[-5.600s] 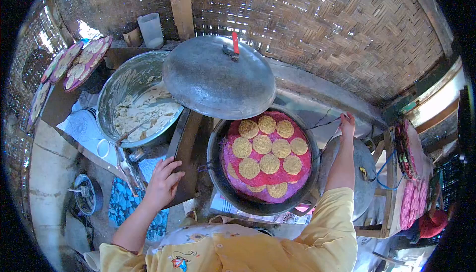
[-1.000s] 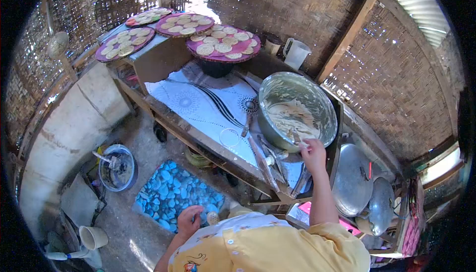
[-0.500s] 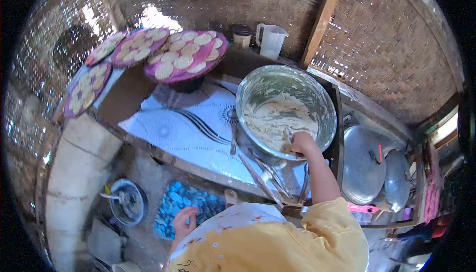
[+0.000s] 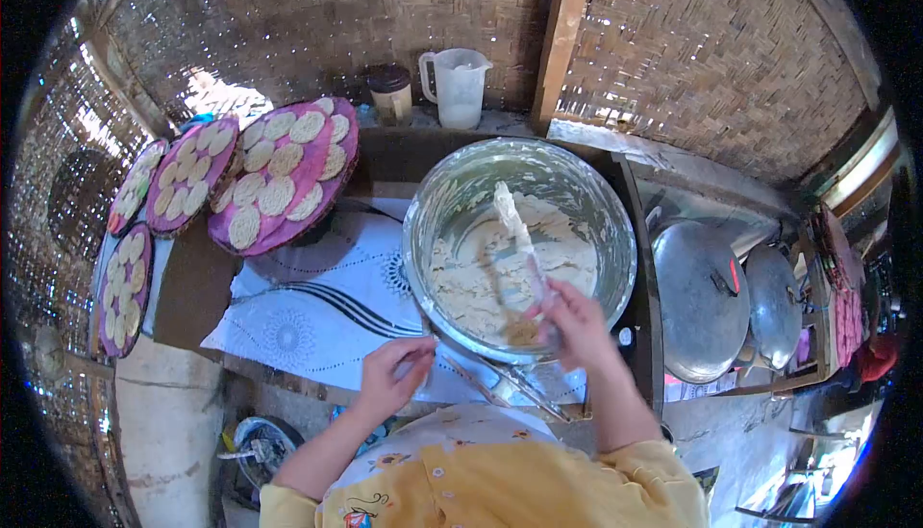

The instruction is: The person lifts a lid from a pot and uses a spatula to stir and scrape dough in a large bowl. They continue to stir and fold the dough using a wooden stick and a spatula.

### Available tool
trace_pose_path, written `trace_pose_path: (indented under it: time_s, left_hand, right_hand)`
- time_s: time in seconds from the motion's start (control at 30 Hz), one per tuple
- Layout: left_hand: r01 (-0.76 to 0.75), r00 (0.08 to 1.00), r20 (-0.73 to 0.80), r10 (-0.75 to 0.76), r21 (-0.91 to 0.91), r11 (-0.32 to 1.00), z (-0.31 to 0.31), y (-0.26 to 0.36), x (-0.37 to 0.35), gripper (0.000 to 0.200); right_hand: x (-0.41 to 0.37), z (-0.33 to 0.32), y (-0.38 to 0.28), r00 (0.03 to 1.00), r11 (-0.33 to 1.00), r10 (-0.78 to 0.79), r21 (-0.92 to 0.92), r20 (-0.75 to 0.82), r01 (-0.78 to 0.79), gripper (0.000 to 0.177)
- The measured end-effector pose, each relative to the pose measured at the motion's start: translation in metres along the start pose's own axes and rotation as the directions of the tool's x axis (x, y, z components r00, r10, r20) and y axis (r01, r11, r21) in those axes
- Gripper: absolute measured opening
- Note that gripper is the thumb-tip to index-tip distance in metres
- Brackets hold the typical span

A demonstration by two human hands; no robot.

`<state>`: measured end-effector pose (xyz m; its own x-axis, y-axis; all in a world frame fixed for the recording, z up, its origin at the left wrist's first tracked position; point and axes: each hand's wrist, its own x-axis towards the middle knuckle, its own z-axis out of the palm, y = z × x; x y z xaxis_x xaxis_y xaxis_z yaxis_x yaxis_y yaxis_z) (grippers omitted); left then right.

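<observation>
My right hand (image 4: 574, 324) is closed round the handle of a spatula (image 4: 519, 230) over the front of a large metal basin (image 4: 415, 259). Thick pale batter coats the spatula's blade, which points up and away from me. More batter (image 4: 471, 273) covers the basin's bottom and is smeared up its walls. Near the basin's front left rim hovers my left hand (image 4: 396, 374), fingers loosely bent and apart, with nothing visible in it. Below the basin, metal utensils (image 4: 524, 389) lie on a white patterned cloth (image 4: 317, 336).
Round pink-covered trays (image 4: 226, 225) with pale discs stand at the left. A clear jug (image 4: 461, 95) and a dark-lidded jar (image 4: 390, 95) are at the back by the woven wall. Large metal lids (image 4: 694, 307) sit right of the basin; a bucket (image 4: 260, 446) is low at left.
My right hand has lifted the spatula out of the batter, blade now raised. My left hand has come up from beside my body to the basin's front left. The view has shifted.
</observation>
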<state>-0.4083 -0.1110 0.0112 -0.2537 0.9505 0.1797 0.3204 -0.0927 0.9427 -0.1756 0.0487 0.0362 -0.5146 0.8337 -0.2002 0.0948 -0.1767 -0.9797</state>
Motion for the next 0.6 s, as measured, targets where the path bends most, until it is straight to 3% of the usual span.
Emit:
trace_pose_path:
  time_s: [0.03,0.07,0.1,0.13,0.2,0.23,0.3,0.37,0.4,0.43,0.5,0.53,0.57,0.6]
  left_hand:
    - [0.163,0.985,0.097,-0.145,-0.208,0.964,0.012,0.002,0.016,0.021]
    - [0.166,0.973,0.201,-0.113,-0.275,0.947,0.024,0.014,0.037,0.025]
    - [0.181,0.948,0.308,-0.074,-0.335,0.925,0.032,0.024,0.054,0.03]
    - [0.334,0.9,0.381,-0.211,-0.294,0.896,0.035,0.029,0.065,0.03]
    - [0.602,0.725,0.52,-0.452,-0.16,0.782,0.046,0.038,0.083,0.031]
    - [0.628,0.737,0.51,-0.444,-0.272,0.729,0.051,0.036,0.085,0.032]
    - [0.663,0.746,0.491,-0.451,-0.477,0.577,0.056,0.024,0.084,0.036]
    - [0.677,0.723,0.528,-0.446,-0.412,0.61,0.041,0.017,0.097,0.035]
    - [0.686,0.708,0.552,-0.441,-0.387,0.616,0.031,0.012,0.102,0.036]
    - [0.691,0.696,0.569,-0.437,-0.366,0.624,0.023,0.007,0.107,0.036]
    - [0.702,0.674,0.581,-0.456,-0.313,0.64,0.015,-0.004,0.115,0.033]
    - [0.706,0.664,0.584,-0.466,-0.284,0.649,0.014,-0.012,0.118,0.032]
    - [0.579,0.734,0.526,-0.431,-0.152,0.801,0.015,-0.027,0.119,0.031]
    - [0.42,0.801,0.476,-0.364,-0.012,0.907,0.019,-0.045,0.119,0.031]
  right_hand:
    - [-0.007,0.022,0.0,0.996,0.96,0.076,0.272,-0.041,-0.062,0.043]
    - [-0.012,0.038,0.008,0.996,0.899,0.086,0.434,-0.038,-0.061,0.035]
    - [-0.015,0.056,0.017,0.995,0.893,0.077,0.449,-0.067,-0.039,0.033]
    - [-0.016,0.072,0.026,0.992,0.884,0.07,0.467,-0.107,-0.012,0.031]
    - [-0.017,0.089,0.048,0.953,0.955,-0.252,0.118,-0.169,0.274,0.032]
    - [-0.021,0.09,0.043,0.904,0.92,-0.392,-0.08,-0.168,0.384,0.032]
    - [-0.039,0.069,0.026,0.947,0.959,-0.238,-0.206,-0.214,0.194,0.018]
    - [-0.062,0.028,0.021,0.944,0.973,-0.084,-0.232,-0.32,0.007,0.01]
    - [-0.071,0.007,0.028,0.812,0.987,-0.12,-0.154,-0.571,0.037,0.01]
    - [-0.075,-0.015,0.042,0.622,0.992,-0.127,-0.091,-0.773,0.089,0.012]
    - [-0.078,-0.052,0.074,0.471,0.97,0.001,-0.114,-0.882,-0.215,0.015]
    - [-0.072,-0.058,0.105,0.527,0.925,-0.106,-0.279,-0.843,-0.259,0.016]
    - [-0.068,-0.06,0.131,0.587,0.851,-0.204,-0.438,-0.784,-0.29,0.017]
    - [-0.06,-0.053,0.141,0.639,0.855,-0.118,-0.405,-0.76,-0.324,0.02]
